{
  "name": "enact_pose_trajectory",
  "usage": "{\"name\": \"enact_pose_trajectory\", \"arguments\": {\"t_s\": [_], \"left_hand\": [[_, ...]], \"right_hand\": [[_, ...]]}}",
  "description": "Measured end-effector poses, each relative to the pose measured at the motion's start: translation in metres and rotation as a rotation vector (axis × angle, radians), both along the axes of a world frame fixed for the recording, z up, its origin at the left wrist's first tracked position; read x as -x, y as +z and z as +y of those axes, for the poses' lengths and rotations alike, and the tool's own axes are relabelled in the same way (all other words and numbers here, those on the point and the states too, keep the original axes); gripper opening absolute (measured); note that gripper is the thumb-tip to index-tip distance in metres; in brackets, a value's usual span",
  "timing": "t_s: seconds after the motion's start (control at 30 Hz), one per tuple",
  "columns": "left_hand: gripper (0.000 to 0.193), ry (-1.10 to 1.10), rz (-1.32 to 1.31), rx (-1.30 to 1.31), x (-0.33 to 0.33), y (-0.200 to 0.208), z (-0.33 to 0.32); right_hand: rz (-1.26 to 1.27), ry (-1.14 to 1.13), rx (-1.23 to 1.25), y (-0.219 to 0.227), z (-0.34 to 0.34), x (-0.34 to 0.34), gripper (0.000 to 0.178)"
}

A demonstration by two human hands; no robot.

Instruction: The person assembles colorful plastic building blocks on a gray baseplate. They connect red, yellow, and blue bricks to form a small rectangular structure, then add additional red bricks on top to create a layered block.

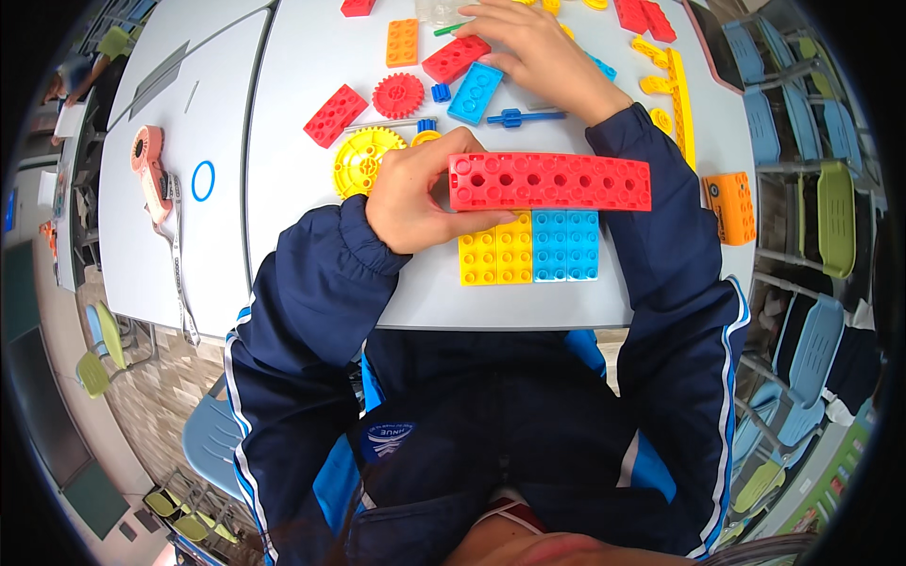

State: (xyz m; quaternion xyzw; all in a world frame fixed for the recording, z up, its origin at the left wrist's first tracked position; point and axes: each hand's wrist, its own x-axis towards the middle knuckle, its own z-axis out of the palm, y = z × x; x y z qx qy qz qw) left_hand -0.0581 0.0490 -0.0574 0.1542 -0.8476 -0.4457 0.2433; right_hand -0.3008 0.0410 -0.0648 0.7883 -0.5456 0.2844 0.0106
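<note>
My left hand [412, 193] is closed on the left end of a long red building beam [552, 193] with a row of holes along its side. Below the beam, partly covered by it, a yellow studded block [495, 253] and a blue studded block [565, 250] stand side by side near the table edge. Farther back, my right hand [536, 55] reaches over the loose pieces with its fingers stretched out and apart. Nearest to it are a red brick [455, 59], a blue brick [475, 92] and a green rod [450, 29]. I see nothing held in it.
Around them lie a yellow gear wheel [359, 162], a red gear [397, 95], an orange brick [402, 42], a blue axle piece [514, 118] and a long yellow beam [681, 113]. An orange block [730, 208] sits at the right edge. A pink handheld device [149, 165] with a strap lies left.
</note>
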Motion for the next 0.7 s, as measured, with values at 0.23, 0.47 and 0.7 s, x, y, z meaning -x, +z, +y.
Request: {"name": "enact_pose_trajectory", "arguments": {"t_s": [0.23,0.47,0.7], "left_hand": [[0.04,-0.005,0.018,-0.011,0.001,0.0,0.0],[0.043,0.019,-0.012,0.015,-0.002,0.0,0.0],[0.044,-0.006,0.02,-0.016,-0.001,-0.003,0.0]], "right_hand": [[0.086,-0.04,0.047,-0.021,-0.006,0.009,0.035],[-0.04,-0.009,-0.049,-0.002,0.008,0.003,0.033],[-0.373,-0.056,-0.152,0.043,0.031,0.004,0.029]]}}
